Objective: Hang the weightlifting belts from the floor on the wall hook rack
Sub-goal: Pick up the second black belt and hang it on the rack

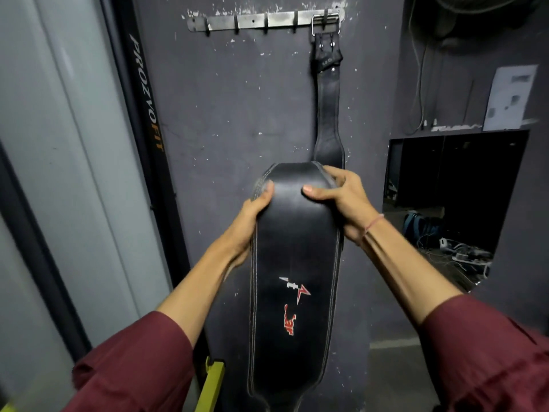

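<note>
Dark wall [237,114] carries a hook rack [252,20], one belt [326,114] already hung (far-right hook). The second belt [297,248] is held up below it, left grip [252,215] and right grip [341,200] curled round its edges. Next, probably: lift its buckle end to a free hook.

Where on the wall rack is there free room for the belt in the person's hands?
Four hooks on the rack, left of the hanging belt, are bare, with bare wall beneath. The rightmost hook holds that belt's buckle; below it the left hand and right hand grip the second belt.
</note>
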`<state>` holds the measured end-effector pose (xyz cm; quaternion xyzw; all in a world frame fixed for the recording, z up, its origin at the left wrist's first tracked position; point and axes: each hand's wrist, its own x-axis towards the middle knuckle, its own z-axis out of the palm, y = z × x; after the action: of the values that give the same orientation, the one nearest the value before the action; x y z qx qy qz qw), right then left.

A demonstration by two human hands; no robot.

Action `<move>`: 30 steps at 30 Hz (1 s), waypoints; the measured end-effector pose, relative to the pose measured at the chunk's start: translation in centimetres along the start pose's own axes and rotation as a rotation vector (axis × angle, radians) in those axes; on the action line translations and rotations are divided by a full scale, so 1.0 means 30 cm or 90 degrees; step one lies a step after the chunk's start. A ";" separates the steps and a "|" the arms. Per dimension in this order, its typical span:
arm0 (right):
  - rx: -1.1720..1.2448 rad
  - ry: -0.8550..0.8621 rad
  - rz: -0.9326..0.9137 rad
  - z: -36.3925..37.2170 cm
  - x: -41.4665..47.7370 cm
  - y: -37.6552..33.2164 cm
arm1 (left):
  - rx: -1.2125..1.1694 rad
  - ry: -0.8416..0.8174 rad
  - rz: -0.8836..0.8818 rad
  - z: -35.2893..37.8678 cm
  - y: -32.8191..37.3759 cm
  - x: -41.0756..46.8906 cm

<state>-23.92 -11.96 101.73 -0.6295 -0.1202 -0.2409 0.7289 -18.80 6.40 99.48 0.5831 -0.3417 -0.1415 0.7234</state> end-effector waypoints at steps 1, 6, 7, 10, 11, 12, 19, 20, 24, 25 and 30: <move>0.006 -0.005 -0.020 0.010 -0.017 0.011 | -0.019 -0.032 -0.048 -0.016 0.017 0.003; -0.014 -0.039 -0.054 0.026 -0.094 0.064 | -0.091 -0.024 -0.194 -0.079 0.081 0.105; -0.024 -0.048 -0.053 0.024 -0.104 0.076 | -0.102 0.008 -0.204 -0.082 0.085 0.134; -0.052 -0.065 -0.053 -0.002 -0.126 0.110 | -0.097 0.068 -0.224 -0.040 0.093 0.175; -0.063 -0.069 -0.050 -0.014 -0.133 0.122 | -0.104 0.080 -0.225 -0.025 0.090 0.185; -0.072 -0.073 -0.044 -0.027 -0.143 0.134 | -0.112 0.096 -0.226 -0.004 0.091 0.187; -0.158 -0.069 0.030 -0.145 -0.229 0.235 | -0.197 0.171 -0.165 0.056 0.063 0.235; -0.160 -0.057 0.044 -0.163 -0.241 0.252 | -0.182 0.177 -0.139 0.072 0.054 0.236; -0.174 -0.014 0.082 -0.181 -0.255 0.263 | -0.148 0.219 0.036 0.126 0.006 0.263; -0.198 -0.003 0.068 -0.174 -0.233 0.251 | -0.128 0.223 0.065 0.140 -0.003 0.269; -0.141 0.115 -0.098 -0.092 -0.055 0.092 | -0.103 0.127 0.105 0.245 -0.034 0.238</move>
<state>-24.29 -14.09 98.07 -0.6705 -0.0746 -0.3634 0.6425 -18.26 -3.68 101.52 0.5038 -0.3023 -0.0496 0.8077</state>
